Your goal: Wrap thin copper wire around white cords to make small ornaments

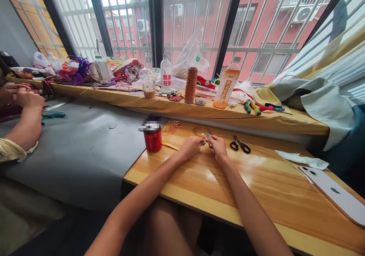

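While both hands pinch one thin wire, one red can, one scissors

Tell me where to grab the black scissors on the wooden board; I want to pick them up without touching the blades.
Grip the scissors at the two black finger loops, which lie at their left and right ends nearest the board's front edge. Come from the right hand side, just beside them. The closed blades point away toward the sill, so approaching from the near side keeps fingers clear of the tips.
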Demonstrator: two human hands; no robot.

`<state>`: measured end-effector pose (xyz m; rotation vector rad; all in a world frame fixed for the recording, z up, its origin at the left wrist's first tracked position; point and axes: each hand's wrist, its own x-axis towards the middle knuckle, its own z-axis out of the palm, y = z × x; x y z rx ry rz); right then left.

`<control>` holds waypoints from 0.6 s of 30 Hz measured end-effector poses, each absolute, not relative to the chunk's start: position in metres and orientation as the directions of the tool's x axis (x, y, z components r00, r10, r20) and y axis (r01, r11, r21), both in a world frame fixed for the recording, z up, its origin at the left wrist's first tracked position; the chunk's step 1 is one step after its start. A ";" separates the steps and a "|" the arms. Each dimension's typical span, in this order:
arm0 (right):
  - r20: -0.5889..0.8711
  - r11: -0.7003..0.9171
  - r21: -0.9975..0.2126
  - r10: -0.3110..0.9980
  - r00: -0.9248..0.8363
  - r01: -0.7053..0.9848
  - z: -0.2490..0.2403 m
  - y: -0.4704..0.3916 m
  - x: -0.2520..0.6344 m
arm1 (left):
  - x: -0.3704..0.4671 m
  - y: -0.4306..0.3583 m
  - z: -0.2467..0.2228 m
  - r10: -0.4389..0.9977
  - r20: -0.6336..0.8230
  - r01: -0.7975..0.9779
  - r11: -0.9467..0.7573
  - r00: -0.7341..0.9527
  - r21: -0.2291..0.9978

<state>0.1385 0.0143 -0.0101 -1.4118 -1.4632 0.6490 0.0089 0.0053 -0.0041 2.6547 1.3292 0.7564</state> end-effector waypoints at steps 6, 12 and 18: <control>0.302 0.276 -0.753 0.951 -0.059 0.598 -0.003 0.007 0.136 | -0.014 0.026 -0.006 0.750 0.373 0.727 -0.646 0.547 0.232; 0.305 0.235 -0.670 0.952 -0.028 0.704 -0.009 0.008 0.126 | -0.010 0.010 0.008 0.606 0.452 0.729 -0.664 0.654 -0.166; 0.270 0.123 -0.785 0.950 0.156 0.607 -0.013 0.013 0.133 | 0.013 -0.003 0.001 0.756 0.464 0.782 -0.594 0.462 0.191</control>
